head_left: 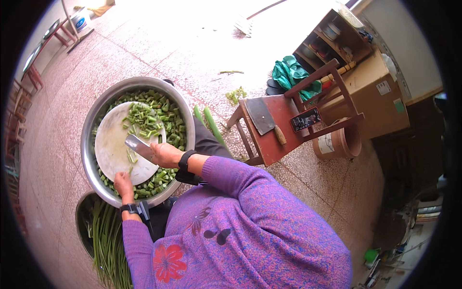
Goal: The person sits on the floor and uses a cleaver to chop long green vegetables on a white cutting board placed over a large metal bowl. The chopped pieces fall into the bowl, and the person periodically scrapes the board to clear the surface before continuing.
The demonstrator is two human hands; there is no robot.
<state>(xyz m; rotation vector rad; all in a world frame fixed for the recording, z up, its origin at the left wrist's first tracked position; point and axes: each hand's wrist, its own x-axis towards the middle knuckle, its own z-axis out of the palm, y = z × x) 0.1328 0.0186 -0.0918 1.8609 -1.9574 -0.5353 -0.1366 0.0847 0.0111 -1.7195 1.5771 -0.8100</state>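
A wide metal basin (86,126) holds many chopped green stems (177,124), and a round white cutting board (112,133) rests on them. My right hand (166,154) grips a knife with a broad metal blade (139,146) over the board. At the board's near edge is my left hand (123,183), its fingers closed around the end of a few green stalks (130,169). Cut pieces (144,117) are heaped on the board's far right part. Long uncut green stalks (108,234) lie in a dark container (81,220) below the basin.
On a red wooden chair (270,144) at the right lie a cleaver (260,117) and a phone (305,119). Behind it stand a cardboard box (371,108) and a brown bucket (339,141). Large green stalks (213,124) and leaf scraps (236,95) lie on the floor by the basin.
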